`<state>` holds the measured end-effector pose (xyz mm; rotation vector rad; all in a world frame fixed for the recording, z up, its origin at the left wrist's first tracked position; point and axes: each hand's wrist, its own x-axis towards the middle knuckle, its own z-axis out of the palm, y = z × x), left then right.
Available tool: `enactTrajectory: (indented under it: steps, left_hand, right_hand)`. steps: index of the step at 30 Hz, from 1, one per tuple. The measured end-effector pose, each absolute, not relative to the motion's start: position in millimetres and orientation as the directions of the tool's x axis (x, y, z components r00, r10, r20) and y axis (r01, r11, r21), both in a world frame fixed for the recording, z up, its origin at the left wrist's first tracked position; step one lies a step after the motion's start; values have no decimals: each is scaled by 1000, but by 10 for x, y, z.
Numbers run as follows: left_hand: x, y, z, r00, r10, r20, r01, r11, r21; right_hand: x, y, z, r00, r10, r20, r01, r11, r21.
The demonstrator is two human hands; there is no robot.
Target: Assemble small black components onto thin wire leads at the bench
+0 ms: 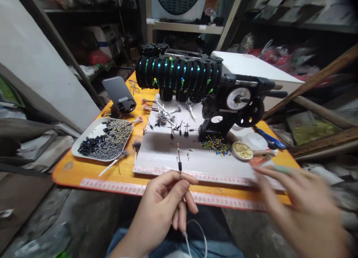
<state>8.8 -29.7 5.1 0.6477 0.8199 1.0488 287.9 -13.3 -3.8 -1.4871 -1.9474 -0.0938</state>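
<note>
Between the thumb and index finger of my left hand (170,202) is a thin piece with a black sleeve (180,166) and an orange tip, held upright near the board's front edge. A white cord (203,233) hangs below that hand. My right hand (302,205) is blurred by motion at the right front edge of the table, near a reddish piece; its fingers are stretched out, and a greenish wrap shows on one finger. Beyond the hands, small black-sleeved pieces (186,133) and bundles of thin wires (162,118) lie on the white board (156,157).
A black geared machine (229,101) carrying a ribbed roller (179,75) stands at the back. A white tray (76,149) of small dark parts is left, beside a phone stand (119,93). Colourful beads (215,145), a dish (242,157) of gold bits and blue-handled pliers (270,138) lie right.
</note>
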Motion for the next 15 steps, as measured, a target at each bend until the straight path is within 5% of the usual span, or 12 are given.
enactTrajectory:
  steps: [2,3,6,11,15]
  left_hand:
    - [72,-287,95,234,940,-249,-411,328,851]
    - [62,-281,113,229,944,-237,-368,310,877]
    - [28,-259,127,209,953,-219,-253,269,929]
    - [-33,-221,69,93,971,-218,-304,237,923]
    - [-60,-308,-8,142,949,-280,-277,310,910]
  right_hand:
    - [2240,-13,160,-231,840,492,775,464,-429]
    - [1968,59,251,-274,891,362,641,450,-622]
    - [1447,260,438,-431,892,136,245,261,-934]
    - [1297,360,451,-419,902,105,108,164,-981]
    - [1307,328,399,-457,888,-53,-162,-142,-976]
